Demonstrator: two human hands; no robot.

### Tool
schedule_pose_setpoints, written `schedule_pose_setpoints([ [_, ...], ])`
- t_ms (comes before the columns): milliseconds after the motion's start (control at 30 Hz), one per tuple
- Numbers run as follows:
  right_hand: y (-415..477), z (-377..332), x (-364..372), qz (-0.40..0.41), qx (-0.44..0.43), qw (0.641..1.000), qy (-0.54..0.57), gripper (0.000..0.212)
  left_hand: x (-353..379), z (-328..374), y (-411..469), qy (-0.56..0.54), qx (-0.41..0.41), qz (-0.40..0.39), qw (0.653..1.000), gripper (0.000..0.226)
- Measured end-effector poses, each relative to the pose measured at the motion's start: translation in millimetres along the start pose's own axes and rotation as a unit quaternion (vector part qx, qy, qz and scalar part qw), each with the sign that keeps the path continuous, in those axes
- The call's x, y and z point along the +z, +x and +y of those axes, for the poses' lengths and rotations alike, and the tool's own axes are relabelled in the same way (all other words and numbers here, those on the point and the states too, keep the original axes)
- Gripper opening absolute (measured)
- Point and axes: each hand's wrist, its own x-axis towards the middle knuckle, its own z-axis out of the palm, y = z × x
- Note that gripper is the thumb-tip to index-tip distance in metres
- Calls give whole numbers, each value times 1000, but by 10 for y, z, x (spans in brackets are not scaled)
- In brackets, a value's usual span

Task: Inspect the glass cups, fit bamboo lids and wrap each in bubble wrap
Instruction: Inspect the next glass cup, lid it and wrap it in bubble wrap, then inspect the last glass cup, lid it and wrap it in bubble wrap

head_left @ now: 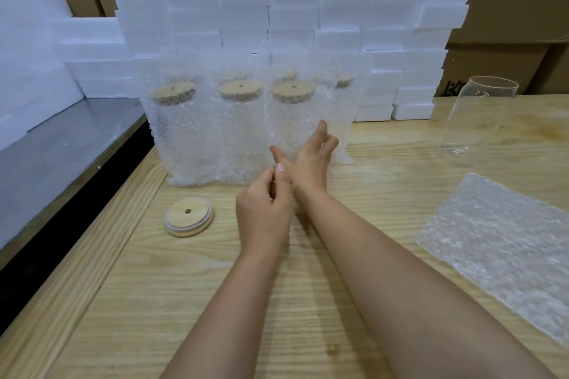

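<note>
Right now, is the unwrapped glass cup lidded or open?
Open. The clear unwrapped glass cup stands upright, rim bare; a loose round bamboo lid lies flat on the wooden table.
</note>
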Motion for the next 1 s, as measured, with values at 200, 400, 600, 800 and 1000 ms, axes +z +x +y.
schedule_pose_setpoints([
  [200, -50, -50, -244, 7, 2, 1000, -20, 116, -6, -7, 11, 2, 2, -7, 1000, 35],
  [400, 180, 168, -1223, 202, -151, 967, -17, 96, 2, -1, 6, 15, -7, -18, 1000, 35],
  [600, 767, 701, -2138, 378, 34, 918, -116, 113, 25, 0, 11, 54, 16, -38, 998, 33],
  [800, 1034, 1001, -2344, 237, 214, 948, -16, 131, 38, -66, 28, 53, 15, -39, 998, 31],
  [1000, 1183, 1010, -2391, 206, 189, 960, 3, 105, 41, -58, 32, 34, 4, -47, 998, 36],
])
